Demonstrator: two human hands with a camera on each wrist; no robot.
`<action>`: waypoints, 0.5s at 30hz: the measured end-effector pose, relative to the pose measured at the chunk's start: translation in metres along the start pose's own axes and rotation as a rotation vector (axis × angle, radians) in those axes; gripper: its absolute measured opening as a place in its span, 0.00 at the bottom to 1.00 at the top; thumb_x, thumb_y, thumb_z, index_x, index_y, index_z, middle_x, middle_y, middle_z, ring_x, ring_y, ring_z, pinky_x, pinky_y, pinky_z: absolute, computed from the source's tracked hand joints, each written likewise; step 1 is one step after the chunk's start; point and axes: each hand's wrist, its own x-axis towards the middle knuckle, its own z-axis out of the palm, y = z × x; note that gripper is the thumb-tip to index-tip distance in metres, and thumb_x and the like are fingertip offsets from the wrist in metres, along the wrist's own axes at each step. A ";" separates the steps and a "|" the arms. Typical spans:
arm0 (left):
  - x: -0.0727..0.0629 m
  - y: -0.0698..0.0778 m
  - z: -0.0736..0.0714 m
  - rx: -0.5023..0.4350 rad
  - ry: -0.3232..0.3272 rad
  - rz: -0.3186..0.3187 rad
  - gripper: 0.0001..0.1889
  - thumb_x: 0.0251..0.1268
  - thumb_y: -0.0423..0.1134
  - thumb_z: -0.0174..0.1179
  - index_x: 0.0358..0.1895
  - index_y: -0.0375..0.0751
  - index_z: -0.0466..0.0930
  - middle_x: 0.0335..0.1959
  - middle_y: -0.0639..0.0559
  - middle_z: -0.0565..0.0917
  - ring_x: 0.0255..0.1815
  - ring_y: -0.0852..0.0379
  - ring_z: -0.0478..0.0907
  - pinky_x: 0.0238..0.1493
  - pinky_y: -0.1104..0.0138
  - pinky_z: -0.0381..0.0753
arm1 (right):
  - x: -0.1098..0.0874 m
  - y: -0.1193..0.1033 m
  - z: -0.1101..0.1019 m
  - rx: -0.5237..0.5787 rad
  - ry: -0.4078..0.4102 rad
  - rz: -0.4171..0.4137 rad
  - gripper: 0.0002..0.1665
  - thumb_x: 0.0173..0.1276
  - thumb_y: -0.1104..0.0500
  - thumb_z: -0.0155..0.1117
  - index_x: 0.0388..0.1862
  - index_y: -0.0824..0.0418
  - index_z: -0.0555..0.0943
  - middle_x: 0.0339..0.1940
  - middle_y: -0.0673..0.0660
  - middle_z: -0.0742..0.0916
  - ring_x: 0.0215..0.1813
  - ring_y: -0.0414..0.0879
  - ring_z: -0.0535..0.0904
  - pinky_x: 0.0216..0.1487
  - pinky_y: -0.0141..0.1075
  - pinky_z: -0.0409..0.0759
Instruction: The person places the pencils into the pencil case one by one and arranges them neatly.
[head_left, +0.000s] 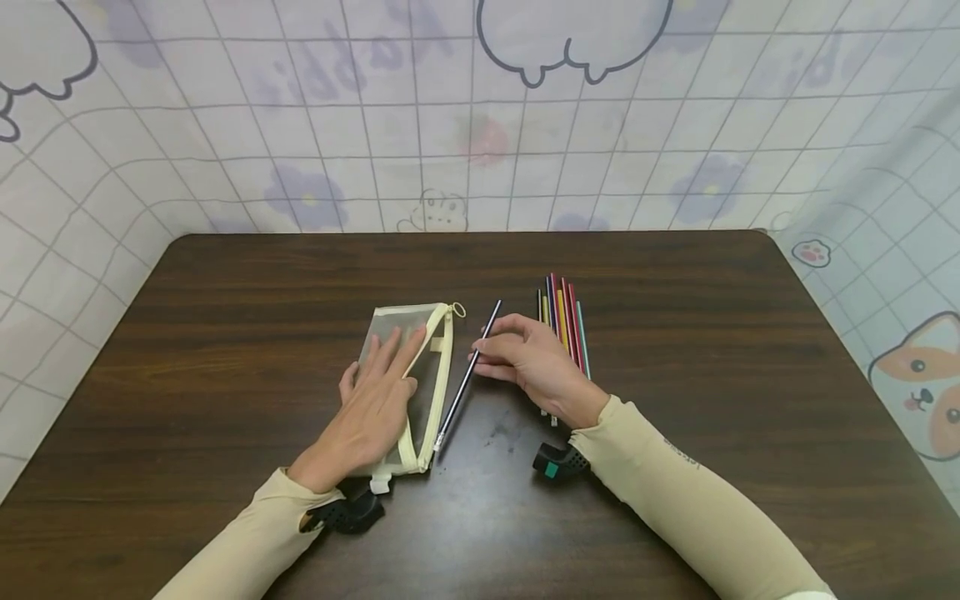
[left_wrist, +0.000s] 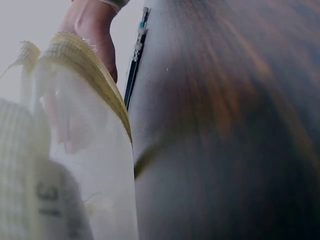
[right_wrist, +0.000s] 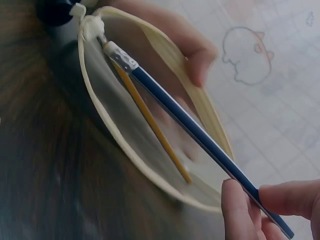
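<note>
A pale yellow mesh zipper pouch (head_left: 431,417) lies on the table with its zipped side gaping. My left hand (head_left: 375,408) rests on the mesh with straight fingers, its thumb at the edge of the opening. Between thumb and fingers, my right hand (head_left: 536,358) pinches a dark blue striped pencil (right_wrist: 185,120) near its unsharpened-looking end. The pencil slants, its white eraser end (right_wrist: 120,56) at the near corner of the opening. Through the opening, the right wrist view shows a yellow pencil (right_wrist: 152,122) in the pouch.
Several coloured pencils (head_left: 573,321) lie side by side, partly hidden under my right hand and wrist. A ring zipper pull (head_left: 459,310) sticks out at the pouch's far corner. The dark wooden table (head_left: 712,333) meets a patterned cloth (head_left: 510,183) at the back.
</note>
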 end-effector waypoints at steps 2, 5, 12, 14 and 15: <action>0.000 0.000 0.000 0.002 0.000 -0.003 0.33 0.81 0.41 0.34 0.85 0.68 0.43 0.88 0.46 0.46 0.89 0.39 0.33 0.78 0.32 0.35 | 0.001 0.002 0.008 0.002 -0.002 0.002 0.10 0.74 0.69 0.60 0.50 0.65 0.72 0.45 0.61 0.89 0.44 0.45 0.89 0.52 0.39 0.89; -0.001 0.000 0.000 0.007 -0.003 -0.004 0.34 0.81 0.41 0.34 0.85 0.68 0.43 0.88 0.46 0.45 0.89 0.38 0.33 0.78 0.31 0.35 | 0.002 0.006 0.018 0.010 -0.003 0.001 0.10 0.74 0.70 0.60 0.50 0.65 0.72 0.43 0.60 0.88 0.43 0.45 0.88 0.52 0.39 0.89; -0.001 0.001 0.000 0.015 -0.013 -0.006 0.34 0.81 0.42 0.33 0.85 0.69 0.42 0.88 0.45 0.45 0.89 0.37 0.33 0.77 0.30 0.35 | 0.003 0.014 0.033 0.038 -0.024 0.024 0.11 0.74 0.70 0.60 0.51 0.65 0.71 0.40 0.58 0.87 0.44 0.44 0.88 0.53 0.39 0.88; -0.001 0.001 -0.001 0.017 -0.015 -0.005 0.34 0.81 0.42 0.33 0.85 0.69 0.41 0.88 0.45 0.45 0.89 0.37 0.32 0.77 0.30 0.35 | 0.003 0.016 0.036 0.037 -0.029 0.030 0.11 0.74 0.69 0.60 0.51 0.65 0.71 0.41 0.59 0.87 0.45 0.45 0.88 0.53 0.39 0.88; -0.001 0.001 -0.001 0.017 -0.015 -0.006 0.34 0.81 0.42 0.32 0.85 0.68 0.41 0.88 0.45 0.45 0.89 0.37 0.32 0.77 0.30 0.35 | 0.003 0.017 0.037 0.037 -0.032 0.034 0.11 0.74 0.69 0.60 0.51 0.65 0.71 0.42 0.60 0.87 0.45 0.45 0.88 0.53 0.39 0.88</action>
